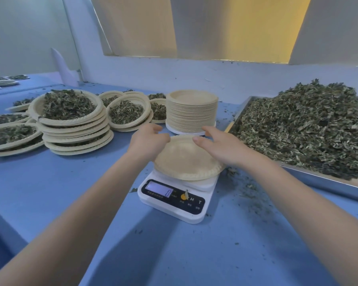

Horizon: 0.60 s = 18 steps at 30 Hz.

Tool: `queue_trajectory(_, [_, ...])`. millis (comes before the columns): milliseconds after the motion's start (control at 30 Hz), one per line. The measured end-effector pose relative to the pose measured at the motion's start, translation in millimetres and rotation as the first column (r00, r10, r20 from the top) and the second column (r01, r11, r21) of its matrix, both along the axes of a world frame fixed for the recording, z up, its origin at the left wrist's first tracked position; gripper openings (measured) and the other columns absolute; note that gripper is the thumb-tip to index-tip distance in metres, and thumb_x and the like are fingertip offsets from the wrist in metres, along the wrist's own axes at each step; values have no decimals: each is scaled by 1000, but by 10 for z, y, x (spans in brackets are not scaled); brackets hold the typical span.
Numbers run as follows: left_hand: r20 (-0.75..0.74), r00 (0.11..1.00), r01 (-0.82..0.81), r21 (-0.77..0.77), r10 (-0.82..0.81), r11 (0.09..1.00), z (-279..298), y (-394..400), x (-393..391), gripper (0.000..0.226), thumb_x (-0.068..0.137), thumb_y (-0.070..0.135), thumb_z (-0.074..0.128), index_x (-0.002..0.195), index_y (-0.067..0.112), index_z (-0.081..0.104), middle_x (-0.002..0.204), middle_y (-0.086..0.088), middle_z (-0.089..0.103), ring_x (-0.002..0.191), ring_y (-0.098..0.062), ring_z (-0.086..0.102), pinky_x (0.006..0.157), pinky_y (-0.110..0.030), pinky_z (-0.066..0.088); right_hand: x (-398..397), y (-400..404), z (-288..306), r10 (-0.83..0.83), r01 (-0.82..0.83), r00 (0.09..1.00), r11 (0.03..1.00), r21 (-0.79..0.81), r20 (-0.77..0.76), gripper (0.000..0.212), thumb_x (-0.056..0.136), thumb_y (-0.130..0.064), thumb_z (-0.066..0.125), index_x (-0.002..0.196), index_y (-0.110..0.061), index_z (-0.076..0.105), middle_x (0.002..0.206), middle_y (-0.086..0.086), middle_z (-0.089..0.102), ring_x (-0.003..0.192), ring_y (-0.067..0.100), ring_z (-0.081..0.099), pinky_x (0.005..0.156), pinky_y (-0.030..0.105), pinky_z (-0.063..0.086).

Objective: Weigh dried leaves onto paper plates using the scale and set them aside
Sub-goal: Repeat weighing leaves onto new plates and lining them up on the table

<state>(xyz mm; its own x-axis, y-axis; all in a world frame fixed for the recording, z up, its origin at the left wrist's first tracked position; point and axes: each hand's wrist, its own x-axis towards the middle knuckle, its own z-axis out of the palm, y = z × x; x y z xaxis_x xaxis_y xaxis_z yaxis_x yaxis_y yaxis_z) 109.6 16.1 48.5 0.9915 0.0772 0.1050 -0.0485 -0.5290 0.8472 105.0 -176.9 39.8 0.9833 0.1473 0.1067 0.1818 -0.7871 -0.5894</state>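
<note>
From the head camera, both bare forearms reach forward over a blue table [184, 254]. The left hand [148, 141] sits at the left rim of an empty paper plate [186, 159], its fingers loosely curled and spread apart, the fingertips raised above the far rim; whether the palm touches the plate cannot be told. The right hand [219, 144] hovers over the plate's right side with fingers [209, 130] relaxed and fairly wide apart, thumb pointing left over the plate; it grips nothing that shows, and contact with the rim is hidden beneath the hand.

The plate is pale tan with a crimped edge, holds no leaves, and rests tilted slightly on the round platform of a white digital kitchen scale [174, 205], whose lit display [159, 188] reads a single zero. A scrap of leaf lies on the scale's orange button.

Just behind the plate stands a tall stack of empty paper plates [192, 112]. To the left sit filled plates of dried leaves [67, 105], piled in stacks, with more filled plates [126, 111] between them and the empty stack. On the right, a metal tray [322, 178] carries a large heap of dried leaves [306, 129]. Leaf crumbs are scattered on the table between the scale and the tray
</note>
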Motion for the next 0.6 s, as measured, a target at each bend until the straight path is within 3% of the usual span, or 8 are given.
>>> queue_trajectory(100, [50, 997, 48, 117, -54, 992, 143, -146, -16, 50, 84, 24, 58, 133, 20, 51, 132, 1, 54, 119, -17, 49, 90, -27, 37, 34, 7, 40, 19, -20, 1000, 1000, 21, 24, 67, 93, -59, 39, 149, -25, 24, 153, -3, 32, 138, 18, 32, 94, 24, 27])
queue_trajectory(233, [106, 979, 148, 198, -172, 969, 324, -528, -11, 41, 84, 26, 56, 125, 24, 57, 126, 3, 57, 120, -16, 49, 84, -24, 33, 76, -104, 149, -3, 1, 997, 1000, 28, 74, 63, 91, -57, 43, 145, -26, 34, 145, 0, 44, 129, 18, 44, 89, 24, 32])
queue_trajectory(267, [104, 969, 202, 202, -226, 958, 336, -662, -11, 37, 85, 23, 54, 121, 23, 60, 119, 1, 60, 116, -17, 52, 83, -24, 35, 68, -167, 169, -8, 6, 996, 1000, 25, 89, 59, 92, -52, 46, 143, -26, 37, 141, 1, 49, 122, 17, 50, 86, 22, 34])
queue_trajectory(333, [87, 945, 288, 224, -314, 931, 332, -959, -7, 33, 87, 16, 49, 114, 25, 65, 106, 0, 65, 105, -18, 57, 82, -25, 40, 32, -343, 192, -20, 23, 991, 1000, -21, 129, 50, 93, -40, 49, 140, -25, 41, 126, 2, 59, 90, 10, 58, 68, 15, 36])
queue_trajectory(400, [63, 927, 341, 264, -369, 902, 302, -1258, 53, 34, 87, 13, 47, 115, 23, 65, 112, -1, 65, 105, -19, 56, 83, -26, 41, 1, -587, 191, -55, 67, 990, 993, -93, 128, 46, 94, -35, 50, 137, -21, 44, 113, 3, 61, 73, 6, 53, 57, 16, 35])
queue_trajectory(467, [18, 895, 418, 319, -446, 851, 272, -1575, 144, 37, 88, 13, 46, 123, 19, 59, 121, -5, 61, 105, -22, 57, 82, -29, 44, -30, -914, 183, -123, 132, 990, 978, -163, 63, 53, 93, -40, 52, 140, -20, 39, 121, 6, 59, 85, 12, 52, 67, 22, 35])
queue_trajectory(533, [-87, 846, 516, 381, -526, 767, 226, -1877, 260, 48, 89, 14, 45, 137, 18, 44, 125, -7, 56, 86, -16, 55, 68, -29, 43, -84, -1282, 198, -208, 203, 978, 946, -252, 6, 72, 87, -52, 57, 146, -20, 31, 132, 9, 54, 98, 19, 54, 74, 26, 37])
queue_trajectory(600, [-215, 806, 578, 480, -551, 660, 196, -2115, 375, 54, 89, 16, 48, 141, 14, 34, 113, -9, 54, 75, -15, 50, 61, -29, 40, -148, -1649, 193, -296, 258, 954, 895, -364, -52, 93, 75, -64, 63, 148, -20, 26, 142, 9, 46, 116, 25, 52, 81, 28, 41])
